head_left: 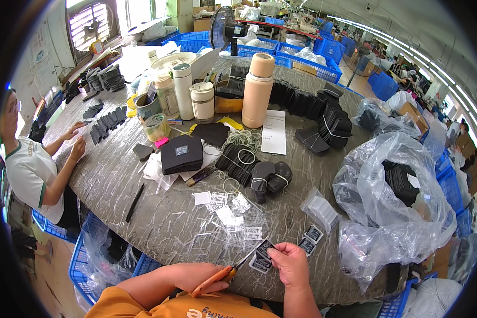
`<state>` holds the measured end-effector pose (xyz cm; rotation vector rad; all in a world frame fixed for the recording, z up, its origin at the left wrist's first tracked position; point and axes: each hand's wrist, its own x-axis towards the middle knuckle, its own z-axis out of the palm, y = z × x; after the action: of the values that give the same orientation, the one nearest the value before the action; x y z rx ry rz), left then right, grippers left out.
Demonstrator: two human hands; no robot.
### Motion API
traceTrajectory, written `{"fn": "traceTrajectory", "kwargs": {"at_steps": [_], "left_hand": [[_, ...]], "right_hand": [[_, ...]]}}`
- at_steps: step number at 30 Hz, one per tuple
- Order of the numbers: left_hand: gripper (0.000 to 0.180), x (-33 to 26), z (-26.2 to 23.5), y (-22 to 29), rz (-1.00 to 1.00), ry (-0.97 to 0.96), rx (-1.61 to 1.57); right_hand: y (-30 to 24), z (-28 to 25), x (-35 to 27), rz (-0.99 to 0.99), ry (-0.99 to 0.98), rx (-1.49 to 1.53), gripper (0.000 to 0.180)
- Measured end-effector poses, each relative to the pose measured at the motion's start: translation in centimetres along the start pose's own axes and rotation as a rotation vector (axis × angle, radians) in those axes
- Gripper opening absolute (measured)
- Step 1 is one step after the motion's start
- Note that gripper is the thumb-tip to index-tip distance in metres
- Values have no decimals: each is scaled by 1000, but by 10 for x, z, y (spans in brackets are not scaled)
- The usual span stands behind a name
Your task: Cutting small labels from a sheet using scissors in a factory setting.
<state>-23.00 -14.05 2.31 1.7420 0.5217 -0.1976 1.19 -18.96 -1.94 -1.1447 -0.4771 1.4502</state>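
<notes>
Black label (264, 250) sits pinched in the right hand (290, 263) near the table's (161, 230) near edge, at the tip of orange-handled scissors (213, 280) gripped by the left hand (193, 276), paper scraps (229, 217) just beyond, open tabletop leftward toward the black pen (135, 203).

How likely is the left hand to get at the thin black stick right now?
Probably not: the left hand holds orange-handled scissors, though the tabletop towards the thin black stick looks unobstructed.
</notes>
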Motion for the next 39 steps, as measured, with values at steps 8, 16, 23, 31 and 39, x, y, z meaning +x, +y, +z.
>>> {"fn": "traceTrajectory", "kwargs": {"at_steps": [8,16,23,31,39], "left_hand": [[29,0,1,-3,38,40,0],[28,-4,1,6,37,81,-32],[26,-5,3,6,-64,124,-258],[17,-9,2,-11,-121,487,-520],[20,-4,1,-4,-163,433,-543]], "right_hand": [[-1,1,0,15,8,1,10],[0,0,2,17,-5,22,10],[0,-5,2,27,-10,0,10],[-12,-59,-12,-255,319,-483,14],[-26,-91,7,-274,397,-585,26]]}}
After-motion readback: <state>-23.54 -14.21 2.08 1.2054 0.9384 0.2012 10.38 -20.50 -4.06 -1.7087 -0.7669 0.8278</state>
